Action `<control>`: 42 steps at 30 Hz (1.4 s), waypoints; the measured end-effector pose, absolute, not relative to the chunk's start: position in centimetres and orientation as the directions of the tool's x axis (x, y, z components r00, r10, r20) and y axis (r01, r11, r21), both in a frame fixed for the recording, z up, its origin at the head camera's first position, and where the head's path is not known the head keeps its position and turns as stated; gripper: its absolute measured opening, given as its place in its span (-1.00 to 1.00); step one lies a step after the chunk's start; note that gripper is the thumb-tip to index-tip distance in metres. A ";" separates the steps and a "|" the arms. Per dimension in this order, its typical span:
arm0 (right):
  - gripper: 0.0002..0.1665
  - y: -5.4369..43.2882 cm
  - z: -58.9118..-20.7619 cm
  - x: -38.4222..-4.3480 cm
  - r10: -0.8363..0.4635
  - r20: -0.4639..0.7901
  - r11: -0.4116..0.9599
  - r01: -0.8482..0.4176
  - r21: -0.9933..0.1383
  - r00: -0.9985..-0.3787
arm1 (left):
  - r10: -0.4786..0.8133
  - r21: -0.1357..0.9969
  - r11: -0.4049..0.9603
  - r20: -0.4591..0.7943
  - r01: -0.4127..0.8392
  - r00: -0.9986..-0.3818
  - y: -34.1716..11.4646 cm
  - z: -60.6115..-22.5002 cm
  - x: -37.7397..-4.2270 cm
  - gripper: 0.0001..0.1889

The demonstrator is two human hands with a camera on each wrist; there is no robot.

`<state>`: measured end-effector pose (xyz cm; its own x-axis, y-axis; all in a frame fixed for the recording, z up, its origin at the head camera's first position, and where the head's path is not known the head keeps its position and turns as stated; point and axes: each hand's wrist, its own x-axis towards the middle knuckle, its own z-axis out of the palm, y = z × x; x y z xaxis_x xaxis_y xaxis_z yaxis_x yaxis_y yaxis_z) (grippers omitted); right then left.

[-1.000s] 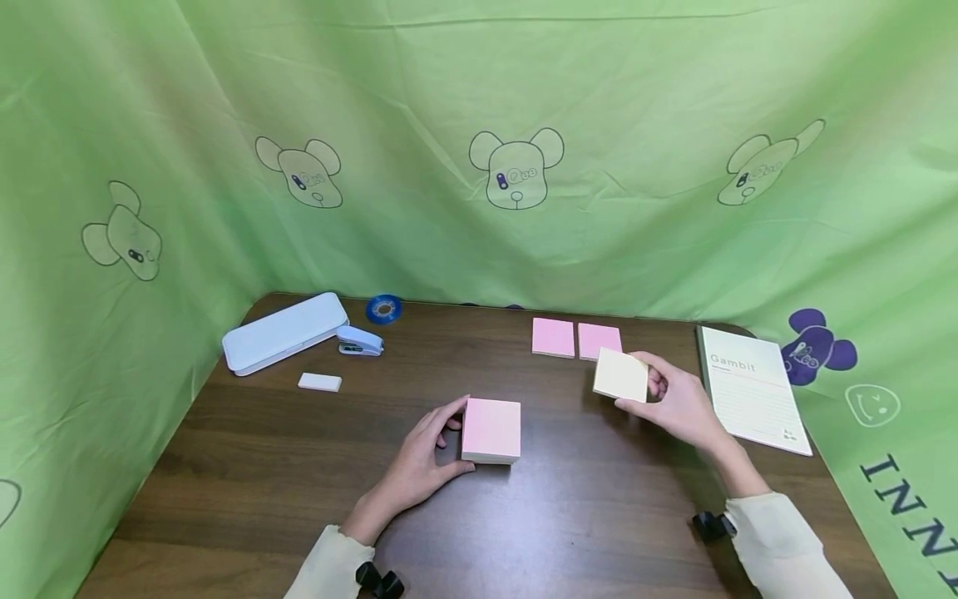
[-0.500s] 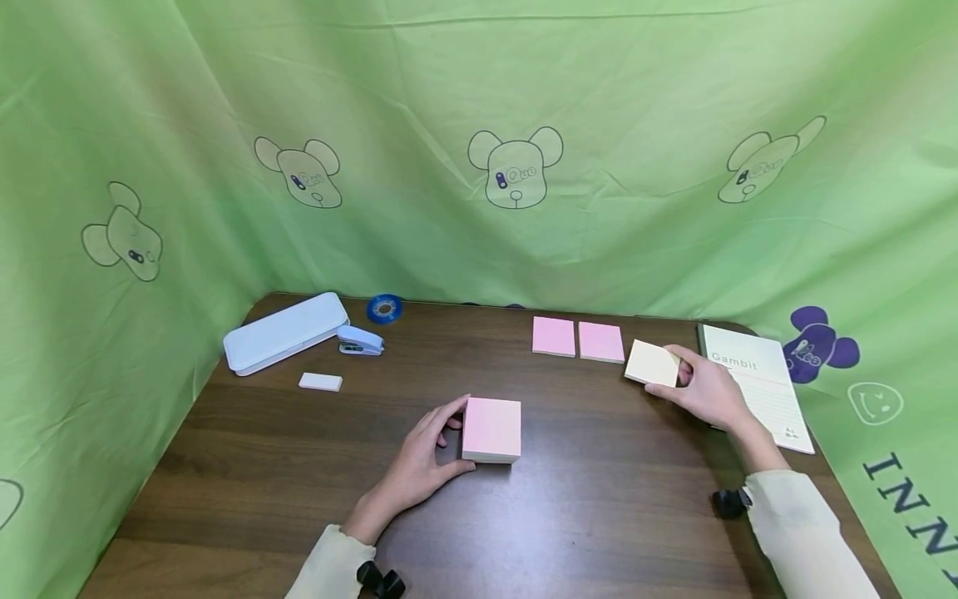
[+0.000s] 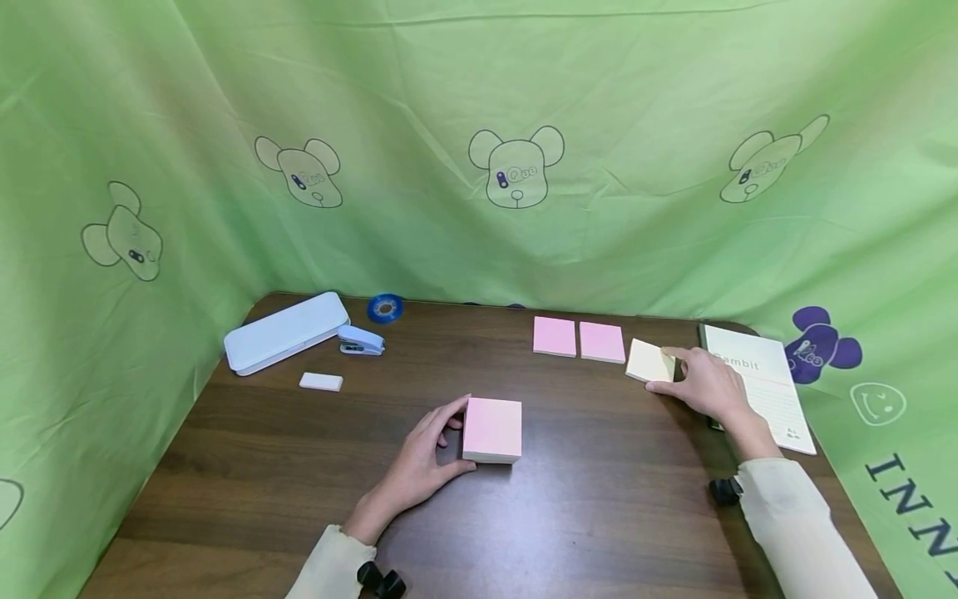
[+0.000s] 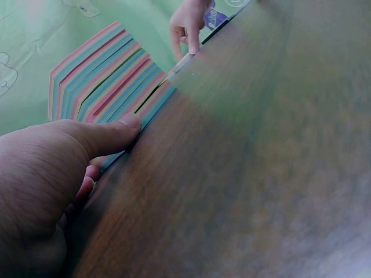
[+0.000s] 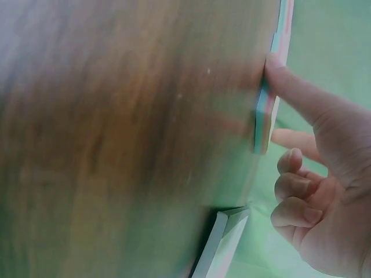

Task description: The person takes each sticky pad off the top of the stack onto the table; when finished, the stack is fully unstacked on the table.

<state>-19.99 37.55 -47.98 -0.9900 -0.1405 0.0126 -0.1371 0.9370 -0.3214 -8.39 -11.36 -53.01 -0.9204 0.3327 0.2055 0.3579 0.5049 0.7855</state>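
On the table stands a thick stack of sticky notes (image 3: 491, 428) with a pink top; the left wrist view shows its many coloured layers (image 4: 110, 81). My left hand (image 3: 419, 466) holds the stack by its left side, thumb (image 4: 116, 132) at the near edge. Farther right, my right hand (image 3: 707, 384) pinches a pale yellow sticky note pad (image 3: 648, 361) at its right side, between thumb and index finger. That pad lies on the table in line with two pink pads, (image 3: 554, 336) the left one and the right pink pad (image 3: 602, 342). My other right fingers (image 5: 295, 214) are curled in.
A Gambit notepad (image 3: 771, 391) lies right of my right hand, partly covered by it. At the back left are a light blue case (image 3: 286, 333), a stapler (image 3: 361, 340), blue tape (image 3: 385, 309) and a white eraser-like block (image 3: 321, 382). Green cloth (image 3: 516, 249) surrounds the table.
My right hand has moved right with the yellow pad and lowered it onto the table beside the pink pads. The left hand and its stack have stayed in place.
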 end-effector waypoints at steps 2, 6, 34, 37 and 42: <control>-0.01 37.6 -48.0 -20.2 -0.161 -0.003 0.935 -0.152 -0.321 -0.987 | 0.335 0.785 0.501 0.213 0.364 -0.918 -11.4 -53.0 -8.4 0.08; -0.08 37.7 -48.0 -20.9 -0.196 -0.017 0.928 -0.180 -0.325 -0.980 | 0.334 0.785 0.497 0.220 0.369 -0.917 -11.5 -53.1 -8.4 0.08; -0.24 35.3 -47.8 -19.6 -0.163 0.156 0.903 -0.211 -0.375 -0.974 | 0.341 0.780 0.510 0.204 0.363 -0.918 -11.4 -53.0 -8.3 0.08; -0.28 34.0 -47.4 -18.8 -0.158 0.195 0.893 -0.225 -0.389 -0.968 | 0.340 0.783 0.513 0.190 0.351 -0.921 -11.4 -53.0 -8.3 0.09; -0.33 31.9 -46.8 -17.3 -0.166 0.262 0.871 -0.266 -0.412 -0.951 | 0.339 0.779 0.521 0.185 0.348 -0.922 -11.4 -53.0 -8.4 0.10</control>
<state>-17.32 31.90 -46.76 -0.9507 -0.1662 0.2618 -0.2659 0.8713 -0.4124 -8.36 -11.38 -52.98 -0.9225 0.3387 0.1854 0.3479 0.5209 0.7795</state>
